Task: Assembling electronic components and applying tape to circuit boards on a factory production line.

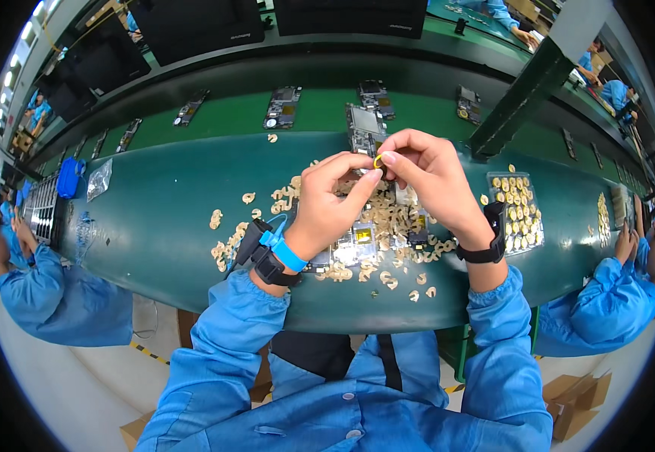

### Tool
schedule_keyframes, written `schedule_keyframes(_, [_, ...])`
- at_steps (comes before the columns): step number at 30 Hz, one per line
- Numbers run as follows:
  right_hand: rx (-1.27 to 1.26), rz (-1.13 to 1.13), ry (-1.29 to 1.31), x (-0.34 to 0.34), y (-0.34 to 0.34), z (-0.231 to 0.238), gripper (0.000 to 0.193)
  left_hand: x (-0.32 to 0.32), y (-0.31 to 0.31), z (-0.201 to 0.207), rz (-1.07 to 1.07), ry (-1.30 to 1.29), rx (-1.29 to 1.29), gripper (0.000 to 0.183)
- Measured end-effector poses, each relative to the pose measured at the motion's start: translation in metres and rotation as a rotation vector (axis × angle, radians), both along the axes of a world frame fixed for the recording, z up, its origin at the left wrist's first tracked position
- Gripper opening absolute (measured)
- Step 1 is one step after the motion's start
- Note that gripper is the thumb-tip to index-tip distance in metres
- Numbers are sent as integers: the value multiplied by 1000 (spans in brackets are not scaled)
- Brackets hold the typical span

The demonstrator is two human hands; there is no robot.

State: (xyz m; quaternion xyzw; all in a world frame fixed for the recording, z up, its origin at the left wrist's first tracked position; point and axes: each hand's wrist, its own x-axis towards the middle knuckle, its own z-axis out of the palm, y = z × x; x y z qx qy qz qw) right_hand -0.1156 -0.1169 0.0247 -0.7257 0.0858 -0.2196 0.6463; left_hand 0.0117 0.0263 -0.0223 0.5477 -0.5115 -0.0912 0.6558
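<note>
Close together above the bench, my left hand (329,197) and my right hand (434,179) pinch a small round piece with a yellow edge (378,161) between thumbs and fingertips. Its face is mostly hidden by my fingers. Beneath my hands lies a heap of pale, C-shaped peeled backings (391,218), spread over circuit boards. One board with a yellow patch (363,235) shows through the heap. Just beyond my fingertips a circuit board with a silver shield (364,120) lies at the bench's far edge.
At the right, a clear tray (492,181) holds several round yellow pieces. Circuit boards (283,105) lie spaced along the green line behind the bench. A slanted green post (519,98) rises at the back right. Blue-clad co-workers sit left (53,294) and right (606,309).
</note>
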Motion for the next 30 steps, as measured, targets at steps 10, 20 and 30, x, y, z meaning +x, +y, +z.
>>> schedule_keyframes(10, [-660,-108,-200,4,-1,-8,10,6,0,-4,-164,287,127,16])
schedule_keyframes(20, [-634,-268,-237,0,-1,-8,12,3,-5,-1,-219,589,-19,26])
schedule_keyframes(30, [-547,-339,-153,3,7,-21,13,-8,-8,-3,-31,436,5,29])
